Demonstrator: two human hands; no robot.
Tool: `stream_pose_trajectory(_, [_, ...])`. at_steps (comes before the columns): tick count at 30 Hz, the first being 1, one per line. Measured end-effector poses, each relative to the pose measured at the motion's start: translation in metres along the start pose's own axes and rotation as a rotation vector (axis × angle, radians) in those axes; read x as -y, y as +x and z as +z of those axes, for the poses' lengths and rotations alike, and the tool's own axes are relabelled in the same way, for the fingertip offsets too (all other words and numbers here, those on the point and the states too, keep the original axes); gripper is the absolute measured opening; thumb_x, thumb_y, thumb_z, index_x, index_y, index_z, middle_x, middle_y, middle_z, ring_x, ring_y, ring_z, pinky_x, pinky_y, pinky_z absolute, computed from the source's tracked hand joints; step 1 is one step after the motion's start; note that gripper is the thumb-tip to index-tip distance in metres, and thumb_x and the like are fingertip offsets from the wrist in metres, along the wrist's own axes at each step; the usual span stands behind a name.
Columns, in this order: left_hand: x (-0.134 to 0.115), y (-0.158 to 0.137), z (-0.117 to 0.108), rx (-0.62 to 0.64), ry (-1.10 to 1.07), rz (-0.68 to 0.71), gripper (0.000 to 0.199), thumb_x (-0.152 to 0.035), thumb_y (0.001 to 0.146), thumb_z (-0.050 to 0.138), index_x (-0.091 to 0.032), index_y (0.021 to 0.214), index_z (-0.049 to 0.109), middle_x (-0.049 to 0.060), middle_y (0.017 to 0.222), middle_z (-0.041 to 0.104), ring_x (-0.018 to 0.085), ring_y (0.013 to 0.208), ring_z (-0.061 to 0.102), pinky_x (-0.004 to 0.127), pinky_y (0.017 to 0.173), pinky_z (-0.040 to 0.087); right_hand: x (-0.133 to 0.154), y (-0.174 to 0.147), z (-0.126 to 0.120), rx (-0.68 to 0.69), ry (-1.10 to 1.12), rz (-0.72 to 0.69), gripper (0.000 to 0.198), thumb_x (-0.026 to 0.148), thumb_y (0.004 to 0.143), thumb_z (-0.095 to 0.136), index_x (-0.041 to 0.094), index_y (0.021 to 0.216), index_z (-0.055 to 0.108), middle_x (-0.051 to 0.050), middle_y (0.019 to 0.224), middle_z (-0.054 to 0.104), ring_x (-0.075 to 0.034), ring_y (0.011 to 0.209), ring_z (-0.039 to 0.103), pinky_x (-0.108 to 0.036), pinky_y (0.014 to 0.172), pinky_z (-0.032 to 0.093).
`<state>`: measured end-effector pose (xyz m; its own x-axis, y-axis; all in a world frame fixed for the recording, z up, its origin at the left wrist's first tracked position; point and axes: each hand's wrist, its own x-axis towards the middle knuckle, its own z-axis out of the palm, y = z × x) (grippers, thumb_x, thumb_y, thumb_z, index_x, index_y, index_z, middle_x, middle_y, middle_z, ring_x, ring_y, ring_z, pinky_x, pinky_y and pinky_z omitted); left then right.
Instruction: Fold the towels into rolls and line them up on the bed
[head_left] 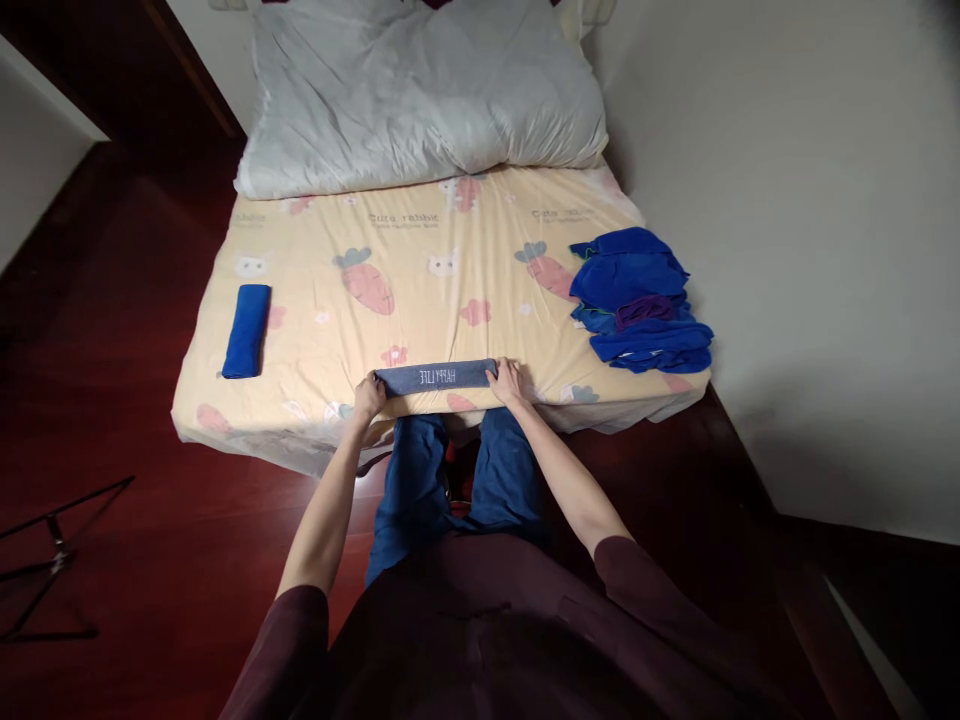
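Note:
A grey-blue towel (472, 374), folded into a long narrow strip, lies near the front edge of the bed. Pale lettering on it reads "HAPPY LIFE", turned round from my side. My left hand (370, 397) grips its left end, fingers closed on the cloth. At the opposite end, my right hand (508, 382) pinches the corner between thumb and fingers. Off to the left rests a blue folded towel (247, 331), in a neat upright rectangle. A loose pile of blue cloths (634, 270) sits at the right edge, with a purple cloth (645, 311) among them.
The bed (300, 250) has a yellow sheet with carrots and rabbits. A bunched pale grey quilt (427, 90) covers its far end. A wall (810, 250) runs along the right. On the dark red floor at left stand black metal stand legs (56, 545).

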<state>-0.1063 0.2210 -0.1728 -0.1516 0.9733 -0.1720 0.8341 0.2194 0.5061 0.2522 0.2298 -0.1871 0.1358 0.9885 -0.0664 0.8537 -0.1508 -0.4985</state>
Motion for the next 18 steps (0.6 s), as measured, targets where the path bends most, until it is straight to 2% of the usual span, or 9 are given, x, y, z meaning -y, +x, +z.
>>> stream_pose_trajectory(2, [-0.013,-0.008,0.002,-0.098,0.057,0.047,0.057,-0.018,0.095,0.042,-0.005,0.15,0.045,0.029,0.145,0.055,0.038,0.139,0.051,0.054,0.114,0.04,0.014,-0.005,0.0,-0.073,-0.096,-0.106,0.046,0.02,0.096,0.051,0.014,0.142,0.056,-0.022,0.144,0.057,-0.037,0.132,0.051,-0.054,0.107,0.042])
stream_pose_trajectory(4, [-0.028,-0.016,0.005,-0.183,0.134,0.214,0.063,-0.018,0.096,0.039,-0.008,0.158,0.038,0.024,0.163,0.036,0.037,0.154,0.03,0.058,0.124,0.026,0.029,-0.01,0.002,-0.085,-0.132,-0.264,0.051,0.014,0.098,0.043,0.019,0.148,0.053,-0.017,0.159,0.045,-0.035,0.144,0.041,-0.057,0.116,0.033])
stream_pose_trajectory(6, [-0.042,-0.023,0.01,-0.183,0.192,0.432,0.062,-0.022,0.098,0.037,-0.01,0.158,0.039,0.018,0.168,0.028,0.033,0.16,0.017,0.056,0.129,0.014,0.044,-0.014,0.008,-0.052,-0.144,-0.428,0.049,0.018,0.102,0.039,0.021,0.148,0.054,-0.012,0.164,0.04,-0.031,0.151,0.034,-0.056,0.125,0.022])
stream_pose_trajectory(8, [-0.051,-0.026,0.015,-0.12,0.201,0.556,0.062,-0.03,0.1,0.038,-0.008,0.157,0.041,0.018,0.168,0.029,0.031,0.16,0.015,0.055,0.131,0.008,0.053,-0.018,0.016,-0.008,-0.149,-0.523,0.048,0.03,0.106,0.039,0.02,0.151,0.052,-0.011,0.165,0.039,-0.029,0.155,0.029,-0.054,0.129,0.013])
stream_pose_trajectory(10, [-0.051,-0.027,0.021,-0.075,0.179,0.563,0.065,-0.038,0.101,0.039,-0.006,0.157,0.04,0.02,0.166,0.031,0.032,0.16,0.018,0.055,0.131,0.007,0.054,-0.019,0.023,0.034,-0.149,-0.54,0.054,0.039,0.107,0.04,0.019,0.157,0.044,-0.012,0.167,0.037,-0.028,0.156,0.028,-0.053,0.131,0.009])
stream_pose_trajectory(12, [-0.042,-0.027,0.025,-0.067,0.15,0.508,0.071,-0.044,0.1,0.042,-0.005,0.159,0.038,0.021,0.166,0.031,0.034,0.159,0.02,0.057,0.13,0.006,0.046,-0.019,0.027,0.062,-0.145,-0.519,0.059,0.043,0.107,0.039,0.019,0.16,0.039,-0.012,0.168,0.034,-0.027,0.158,0.025,-0.052,0.131,0.009])
stream_pose_trajectory(18, [0.0,-0.036,0.014,-0.114,0.14,0.397,0.079,-0.047,0.097,0.046,-0.003,0.161,0.031,0.021,0.168,0.026,0.036,0.16,0.015,0.06,0.129,0.0,0.012,-0.02,0.015,0.091,-0.164,-0.407,0.06,0.042,0.107,0.038,0.021,0.162,0.035,-0.009,0.171,0.029,-0.025,0.16,0.02,-0.053,0.131,0.009])
